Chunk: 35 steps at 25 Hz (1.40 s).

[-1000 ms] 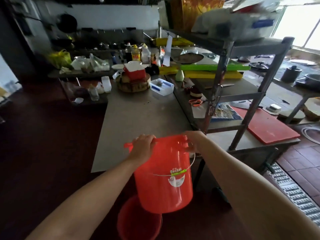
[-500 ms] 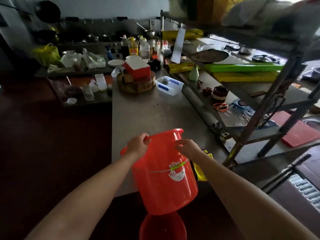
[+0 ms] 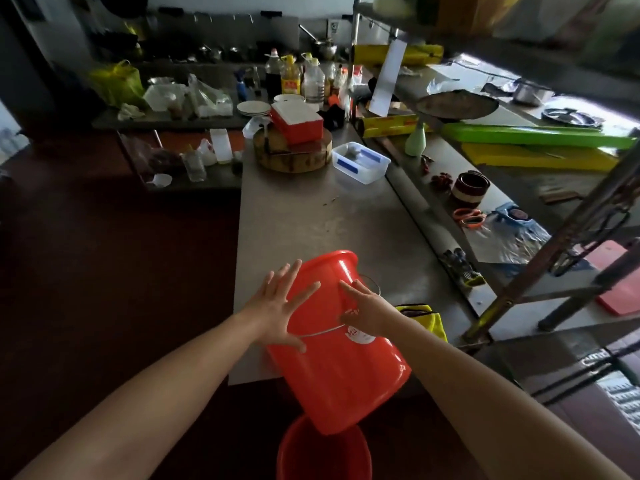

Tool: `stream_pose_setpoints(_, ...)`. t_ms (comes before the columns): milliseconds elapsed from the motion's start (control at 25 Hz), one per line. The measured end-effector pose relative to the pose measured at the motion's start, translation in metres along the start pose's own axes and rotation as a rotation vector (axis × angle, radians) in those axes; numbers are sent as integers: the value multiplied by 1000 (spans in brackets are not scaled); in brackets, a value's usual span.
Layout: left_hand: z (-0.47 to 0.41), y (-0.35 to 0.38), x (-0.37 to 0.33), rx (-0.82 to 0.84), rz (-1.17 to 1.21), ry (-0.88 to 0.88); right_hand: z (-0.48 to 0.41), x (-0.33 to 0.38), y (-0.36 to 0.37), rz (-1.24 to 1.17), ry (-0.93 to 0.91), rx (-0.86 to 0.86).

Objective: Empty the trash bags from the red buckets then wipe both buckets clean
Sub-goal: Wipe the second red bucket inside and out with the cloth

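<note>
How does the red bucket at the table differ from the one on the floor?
The upper bucket is tilted at the table edge with the left hand and right hand flat on its side; the floor bucket stands upright, untouched. The upper bucket shows a wire handle and white label; the floor bucket shows only its top. Both are red.

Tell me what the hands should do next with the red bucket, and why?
Probably steady the red bucket with the left hand and reach the right hand for the yellow cloth. The bucket lies tilted over the table edge, both hands flat on it, and the cloth sits beside it.
</note>
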<state>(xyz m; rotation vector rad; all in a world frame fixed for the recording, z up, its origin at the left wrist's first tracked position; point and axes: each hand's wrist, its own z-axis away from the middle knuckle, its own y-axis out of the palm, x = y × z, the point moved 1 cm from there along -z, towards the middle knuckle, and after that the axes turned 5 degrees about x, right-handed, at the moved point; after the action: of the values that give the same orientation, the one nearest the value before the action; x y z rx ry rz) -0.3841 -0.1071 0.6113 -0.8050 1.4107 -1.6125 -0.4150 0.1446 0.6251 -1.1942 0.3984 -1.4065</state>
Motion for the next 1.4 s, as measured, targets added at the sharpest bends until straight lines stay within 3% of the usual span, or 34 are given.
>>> stream_pose_setpoints(80, 0, -6, 1, -23, -28, -12, 1, -1, -1, -7, -63, -78)
stream_pose_setpoints(200, -9, -24, 0, -102, 237, -81, 7, -4, -7, 32, -131, -362)
stream_pose_setpoints(280, -18, -37, 5, -165, 363, -148, 11, -7, -6, 86, -162, -463)
stream_pose_setpoints(440, -32, -51, 19, -173, 365, -264, 8, -5, 8, 218, -136, -267)
stream_pose_setpoints(520, -37, -51, 31, -139, 337, -438, 3, -4, 15, 246, -116, -184)
stream_pose_setpoints(600, -38, -50, 39, -154, 176, -541, -1, -3, 17, 219, -105, -142)
stream_pose_setpoints(680, -39, -44, 36, -239, 23, -371, -4, -3, 16, 202, -96, -116)
stream_pose_setpoints(800, -38, -28, 17, -263, 89, -154, -5, -6, 9, 192, -70, -99)
stream_pose_setpoints(960, -44, -16, 13, -260, 262, -230, 2, -21, 5, 117, -135, -140)
stream_pose_setpoints(1160, -59, -5, -3, -307, 312, -320, 20, -83, 12, 76, -85, -430)
stream_pose_setpoints(1280, -69, -2, -17, -392, 304, -340, 26, -140, 21, 112, 65, -414)
stream_pose_setpoints(1400, -73, 5, -34, -444, 208, -347, 26, -190, 36, 181, 129, -275)
